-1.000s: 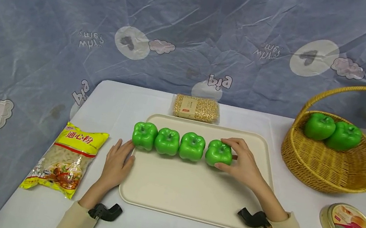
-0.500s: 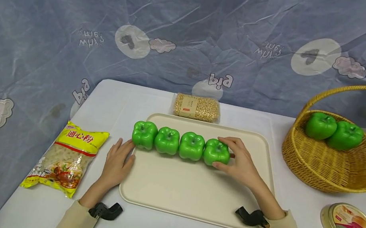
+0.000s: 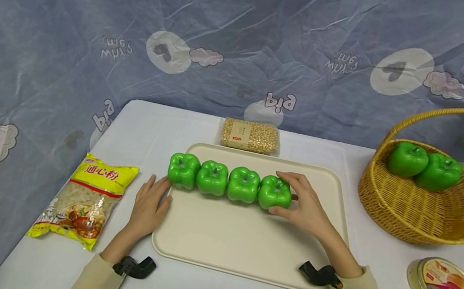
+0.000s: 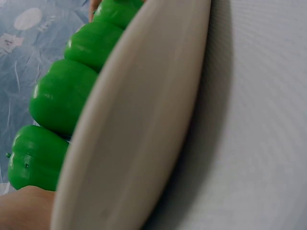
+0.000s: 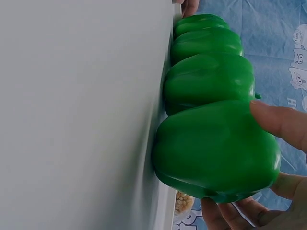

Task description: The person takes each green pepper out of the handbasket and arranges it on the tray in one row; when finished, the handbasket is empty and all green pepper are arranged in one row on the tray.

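Green pepper [image 3: 275,193] gripped by R hand [image 3: 306,207]; basket [image 3: 390,217]: head cam only.

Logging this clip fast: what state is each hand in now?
Left hand: open, at the left edge of the tray.
Right hand: holding the rightmost green pepper on it.

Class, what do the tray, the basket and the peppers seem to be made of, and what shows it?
Tray: probably plastic, fairly matt; smooth, plain cream surface with a rounded rim.
Basket: wicker or a synthetic copy, slightly shiny; woven golden-brown strands.
Peppers: perhaps glossy plastic; bright highlights, even green, though the look alone can't settle it.
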